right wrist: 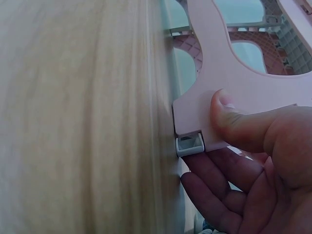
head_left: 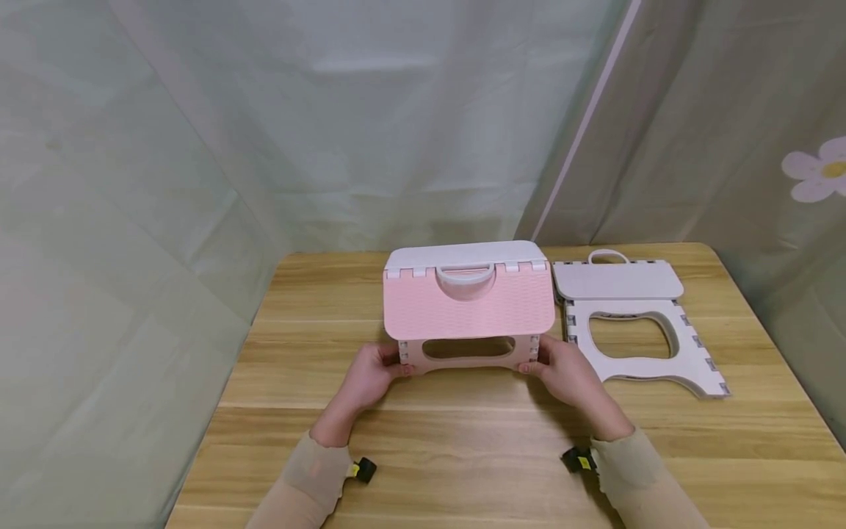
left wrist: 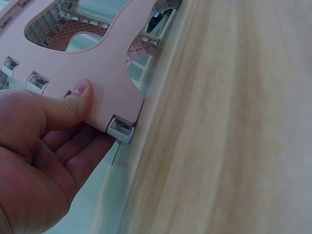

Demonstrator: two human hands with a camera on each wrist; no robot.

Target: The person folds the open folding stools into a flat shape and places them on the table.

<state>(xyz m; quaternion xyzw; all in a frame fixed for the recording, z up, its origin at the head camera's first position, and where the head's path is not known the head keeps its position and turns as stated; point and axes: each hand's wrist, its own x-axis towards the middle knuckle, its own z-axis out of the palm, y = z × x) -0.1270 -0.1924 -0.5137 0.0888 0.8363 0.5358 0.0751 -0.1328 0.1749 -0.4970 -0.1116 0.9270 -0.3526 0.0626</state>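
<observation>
A pink and white folding step stool (head_left: 468,308) stands opened out on the wooden table, its pink top half and white top half meeting at a hinge line with a white carry handle (head_left: 465,275). At the left edge of its pink leg panel, my left hand (head_left: 371,375) grips near the foot, thumb on the front face and fingers behind. My right hand (head_left: 562,367) holds the opposite edge the same way. In the left wrist view the thumb presses the pink leg panel (left wrist: 109,80) above a white hinge piece. The right wrist view shows the matching corner, fingers curled behind it.
Right beside the pink stool lies a white folding stool (head_left: 624,367), flattened, with its handle toward the back. Both are on the wood-grain table (head_left: 463,455). Pale curtains (head_left: 410,125) hang behind and along the sides. A small black camera sits at each wrist.
</observation>
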